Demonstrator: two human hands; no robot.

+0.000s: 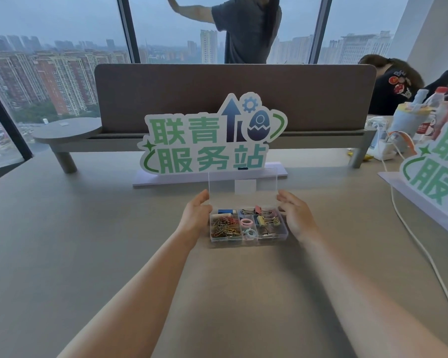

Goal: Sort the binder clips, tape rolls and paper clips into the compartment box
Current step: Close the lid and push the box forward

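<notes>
a: how far along did it look?

b: nearly finished, i'd judge. the desk (114, 254) around the compartment box (285, 232) showed no loose stationery, and the box sat between the two hands with its clear lid (243, 186) standing upright.

a: and the hands?

b: the left hand (195, 218) and right hand (296, 218) flanked the box with fingers relaxed, apparently just touching the lid's edges, gripping nothing.

a: contents?

b: binder clips (260, 215) filled the right compartments, tape rolls (246, 223) the middle column, paper clips (224, 227) the left. what remained, i'd guess, was folding the lid down.
</notes>
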